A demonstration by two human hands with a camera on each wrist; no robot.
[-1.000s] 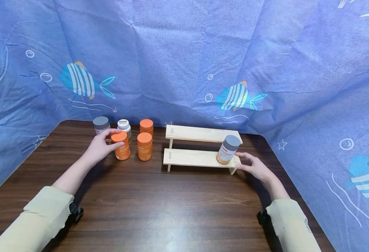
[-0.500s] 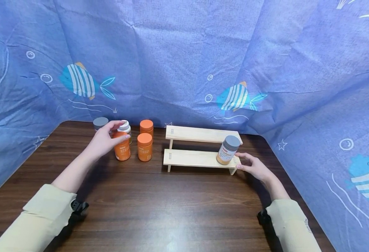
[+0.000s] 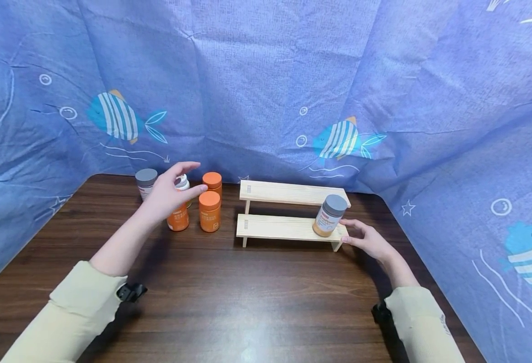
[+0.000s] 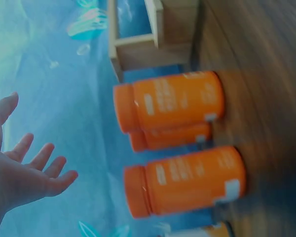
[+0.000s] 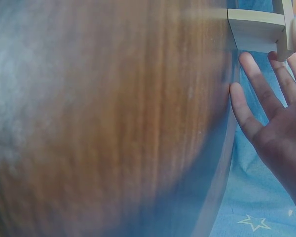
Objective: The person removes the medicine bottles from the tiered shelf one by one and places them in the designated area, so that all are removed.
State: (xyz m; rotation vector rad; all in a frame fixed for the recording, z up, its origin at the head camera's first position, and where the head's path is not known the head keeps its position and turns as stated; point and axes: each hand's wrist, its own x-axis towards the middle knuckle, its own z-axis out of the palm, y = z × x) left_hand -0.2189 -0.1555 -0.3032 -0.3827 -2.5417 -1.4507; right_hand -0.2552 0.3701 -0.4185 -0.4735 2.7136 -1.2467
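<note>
My left hand (image 3: 165, 197) hovers empty over the bottles on the left, thumb and fingers spread apart. Its thumb tip overlaps the front orange bottle (image 3: 210, 216) in the head view. Another orange bottle (image 3: 178, 220) sits partly hidden beneath this hand, and a third orange bottle (image 3: 213, 180) stands behind. In the left wrist view, the hand (image 4: 32, 175) is apart from the orange caps. My right hand (image 3: 371, 241) has its fingertips at the right end of the two-tier wooden rack (image 3: 275, 227), beside a grey-lidded jar (image 3: 327, 220) on the lower tier. Its fingers (image 5: 259, 86) are extended.
A white-capped bottle (image 3: 182, 182) and another grey-lidded jar (image 3: 145, 177) stand at the back left, partly covered by the left hand. A blue fish-print cloth (image 3: 256, 91) hangs behind and beside the dark wooden table (image 3: 247, 297).
My left hand has left the leftmost orange bottle and moved right, over the white-capped bottle toward the other orange bottles, its fingers spreading. The right hand and the jar on the rack stay put.
</note>
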